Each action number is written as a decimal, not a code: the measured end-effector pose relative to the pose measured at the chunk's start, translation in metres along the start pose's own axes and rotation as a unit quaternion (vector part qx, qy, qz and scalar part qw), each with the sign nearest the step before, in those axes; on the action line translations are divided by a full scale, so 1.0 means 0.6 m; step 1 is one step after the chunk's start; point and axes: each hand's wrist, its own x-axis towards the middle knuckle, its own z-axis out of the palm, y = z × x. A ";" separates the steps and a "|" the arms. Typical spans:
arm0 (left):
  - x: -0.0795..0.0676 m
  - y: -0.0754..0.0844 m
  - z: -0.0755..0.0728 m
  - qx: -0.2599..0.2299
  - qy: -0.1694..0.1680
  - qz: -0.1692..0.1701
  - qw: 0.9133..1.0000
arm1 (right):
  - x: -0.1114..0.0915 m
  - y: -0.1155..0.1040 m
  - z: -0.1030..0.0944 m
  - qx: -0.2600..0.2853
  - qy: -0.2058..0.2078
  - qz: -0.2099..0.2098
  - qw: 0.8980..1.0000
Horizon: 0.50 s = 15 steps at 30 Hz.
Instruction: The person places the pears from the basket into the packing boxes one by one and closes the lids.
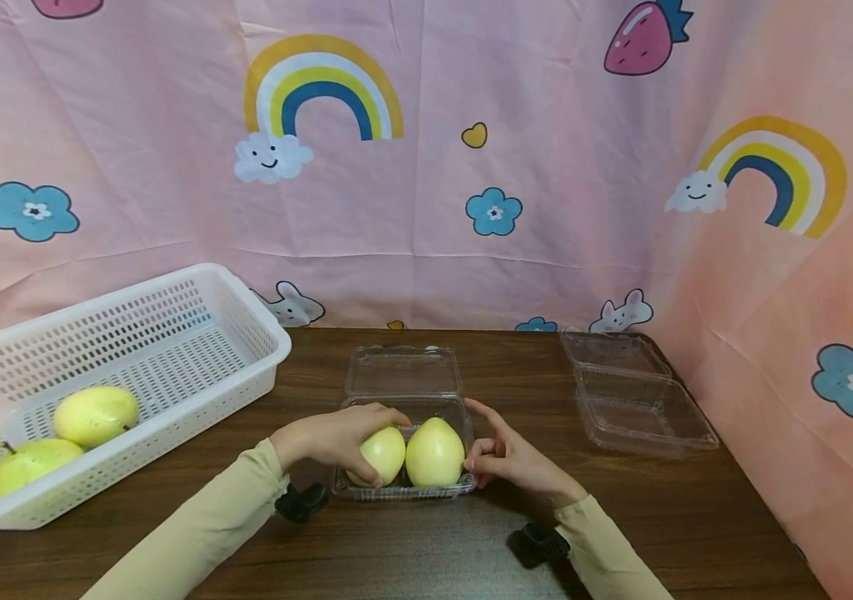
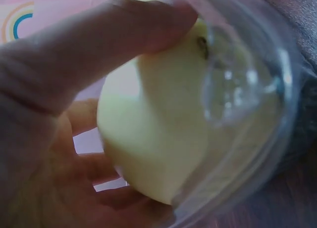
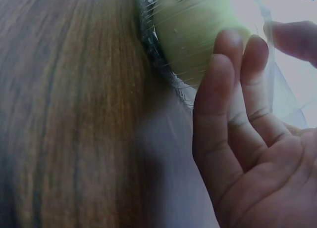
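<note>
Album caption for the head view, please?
Left-hand fingers grip one pear beside another in a clear box, near a basket.

A white perforated plastic basket (image 1: pixel 208 412) stands left on the dark wooden table (image 1: pixel 426 550), two round yellow-green pears (image 1: pixel 96 415) in it; to its right sits a clear hinged plastic box (image 1: pixel 403 492), lid (image 1: pixel 403 371) to the far side, two more pears (image 1: pixel 435 452) side by side inside; the left hand (image 1: pixel 336 435) is on the left pear (image 1: pixel 387 450), the right hand (image 1: pixel 516 458) at the box's right side; farther right sits a second clear plastic box (image 1: pixel 644 408); behind hangs a pink printed cloth (image 1: pixel 366 250).
</note>
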 end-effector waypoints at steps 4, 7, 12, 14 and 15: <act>-0.004 0.000 -0.003 -0.005 0.004 0.004 1.000 | 0.001 0.001 0.001 -0.002 0.001 0.001 1.000; -0.008 0.000 -0.006 -0.010 0.015 0.008 1.000 | 0.001 0.002 0.001 -0.005 0.002 -0.001 1.000; -0.019 -0.003 -0.014 -0.036 0.038 0.014 0.999 | 0.001 0.004 0.001 -0.008 0.002 -0.005 1.000; -0.024 -0.007 -0.017 -0.039 0.047 0.020 0.998 | 0.000 0.005 0.001 -0.007 0.001 -0.009 1.000; -0.026 -0.009 -0.018 -0.041 0.052 0.025 0.997 | 0.001 0.005 0.001 -0.007 0.001 -0.010 1.000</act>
